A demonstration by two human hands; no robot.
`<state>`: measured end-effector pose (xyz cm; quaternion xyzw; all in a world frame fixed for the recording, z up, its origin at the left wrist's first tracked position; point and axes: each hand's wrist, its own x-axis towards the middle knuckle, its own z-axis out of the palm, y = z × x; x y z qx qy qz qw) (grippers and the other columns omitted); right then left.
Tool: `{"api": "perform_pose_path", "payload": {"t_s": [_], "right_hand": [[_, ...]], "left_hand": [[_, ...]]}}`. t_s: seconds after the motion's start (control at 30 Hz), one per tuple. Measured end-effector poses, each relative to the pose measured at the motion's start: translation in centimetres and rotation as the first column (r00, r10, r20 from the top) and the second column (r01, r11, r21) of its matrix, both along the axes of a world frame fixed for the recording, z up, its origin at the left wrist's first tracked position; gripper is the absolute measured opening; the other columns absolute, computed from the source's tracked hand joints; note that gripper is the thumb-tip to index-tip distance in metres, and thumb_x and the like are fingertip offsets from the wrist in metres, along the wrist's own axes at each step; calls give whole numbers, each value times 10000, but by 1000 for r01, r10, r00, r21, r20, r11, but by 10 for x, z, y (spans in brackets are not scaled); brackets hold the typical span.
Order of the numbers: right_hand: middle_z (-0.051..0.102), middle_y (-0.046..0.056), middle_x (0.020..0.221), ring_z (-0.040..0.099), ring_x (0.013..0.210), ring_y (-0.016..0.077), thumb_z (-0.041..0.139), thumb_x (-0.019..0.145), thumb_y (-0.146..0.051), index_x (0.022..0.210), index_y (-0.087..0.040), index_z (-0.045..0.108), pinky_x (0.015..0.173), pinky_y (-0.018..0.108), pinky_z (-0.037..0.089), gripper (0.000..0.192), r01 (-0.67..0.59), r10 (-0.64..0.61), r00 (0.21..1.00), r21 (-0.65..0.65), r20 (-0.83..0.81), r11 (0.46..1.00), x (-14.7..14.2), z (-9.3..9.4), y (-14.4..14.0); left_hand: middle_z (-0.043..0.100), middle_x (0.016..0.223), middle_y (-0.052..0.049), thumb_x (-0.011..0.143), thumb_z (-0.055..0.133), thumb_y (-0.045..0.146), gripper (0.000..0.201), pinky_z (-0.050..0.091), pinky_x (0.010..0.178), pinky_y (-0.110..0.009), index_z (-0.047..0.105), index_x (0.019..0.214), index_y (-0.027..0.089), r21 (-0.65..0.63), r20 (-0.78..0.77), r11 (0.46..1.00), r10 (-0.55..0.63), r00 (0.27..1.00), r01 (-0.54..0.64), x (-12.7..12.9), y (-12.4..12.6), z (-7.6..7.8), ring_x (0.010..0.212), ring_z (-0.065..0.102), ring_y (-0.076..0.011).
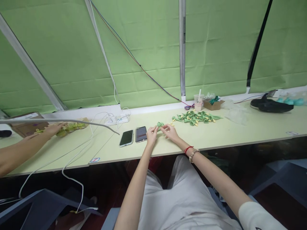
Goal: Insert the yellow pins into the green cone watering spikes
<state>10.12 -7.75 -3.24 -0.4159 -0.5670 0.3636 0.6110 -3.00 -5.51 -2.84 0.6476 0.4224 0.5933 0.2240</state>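
Observation:
My left hand [151,134] is closed, its fingertips pinching a small green cup-shaped piece [160,124] just above the table's front half. From the other side, my right hand [170,132] meets the same piece with thumb and fingers drawn together; the exact contact is partly hidden. Beyond my right hand lies a loose pile of green cone-shaped pieces [195,118], some with yellow tips. A few tiny yellow bits [172,124] are scattered at the pile's near left edge.
Two phones [126,138] [141,134] lie left of my hands. A power strip [117,119] with white cables, a drink cup [198,103], a small cardboard box [213,104], clear plastic bags [233,112] and a black object [271,104] stand behind. Another person's arm [26,147] reaches over yellow-green items [70,127].

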Motion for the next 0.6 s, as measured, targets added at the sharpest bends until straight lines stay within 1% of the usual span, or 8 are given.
{"api": "perform_pose_path", "payload": {"t_s": [0.03,0.1,0.2,0.3,0.37,0.43,0.53,0.6], "right_hand": [[613,54,856,583,649,135,649,690,-420,809,-184,604,432,221,484,268,-49,44,996,-65,-71,997,0,1,0],[619,59,783,576,569,120,640,698,-455,788,-162,618,380,214,479,307,-128,110,985,-138,-130,982,1,4,-1],[611,48,679,565,516,109,670,677,-448,687,-144,626,386,220,497,307,-226,200,968,-174,-154,959,3,7,-4],[604,34,644,551,500,98,691,650,-440,659,-145,624,378,206,480,303,-265,236,957,-180,-168,947,4,10,-7],[583,17,600,530,484,90,695,634,-438,636,-146,612,374,196,461,304,-250,222,961,-174,-161,953,4,10,-6],[544,-8,548,496,460,81,692,622,-435,600,-152,584,380,194,445,304,-204,182,973,-158,-144,966,4,9,-4],[481,-46,494,449,434,80,699,588,-405,561,-173,524,402,215,432,292,-99,88,991,-111,-98,989,4,5,0],[465,-56,483,453,458,93,717,547,-346,545,-184,497,442,229,432,273,-17,14,998,-59,-55,998,4,1,1]], "left_hand": [[622,752,-43,733,586,378,289,403,690,-270,715,860,153,-14,24,1000,-21,1000,21,0,1,0,702,543,-146],[648,839,-66,731,580,416,348,421,684,-273,703,913,146,-41,59,995,-86,995,88,0,4,-1,715,559,-147],[661,935,-88,717,593,437,387,445,708,-282,689,960,151,-70,113,979,-183,977,191,1,5,-2,748,580,-150],[670,964,-95,696,619,427,371,450,753,-291,696,935,154,-79,130,972,-210,969,221,1,5,-2,836,592,-168],[675,949,-95,684,630,431,368,457,720,-283,701,912,150,-84,127,971,-211,969,223,2,4,-1,832,595,-171],[681,891,-87,689,614,455,383,459,636,-263,703,894,145,-104,119,968,-216,969,229,2,3,-1,742,594,-153],[673,798,-68,701,582,484,404,420,502,-229,708,862,135,-143,77,967,-203,976,213,4,0,-1,584,543,-113],[660,733,-57,690,594,477,389,376,444,-218,713,817,129,-154,44,969,-191,981,195,4,-2,-1,516,500,-98]]}}
